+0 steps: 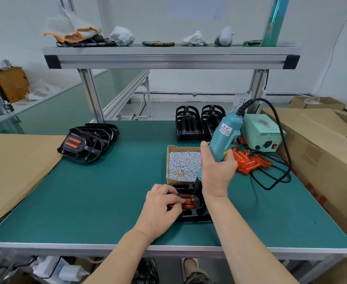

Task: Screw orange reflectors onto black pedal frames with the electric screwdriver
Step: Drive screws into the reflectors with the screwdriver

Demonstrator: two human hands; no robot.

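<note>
On the green table (107, 201), near its front edge, lies a black pedal frame (191, 214). The right hand (217, 173) grips the screwdriver (223, 140), its tip at the orange reflector (188, 203), which is pinned under the curled fingers of the left hand (160, 208). A tilted bit could slip toward those fingers.

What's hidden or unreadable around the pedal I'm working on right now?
Head view only.
- Tip of the screwdriver: too small, shadowed.
- Left end of the reflector: under the left hand.
- Middle of the screwdriver: inside the right hand.
- Small lettering on the power box: blurred.
</note>
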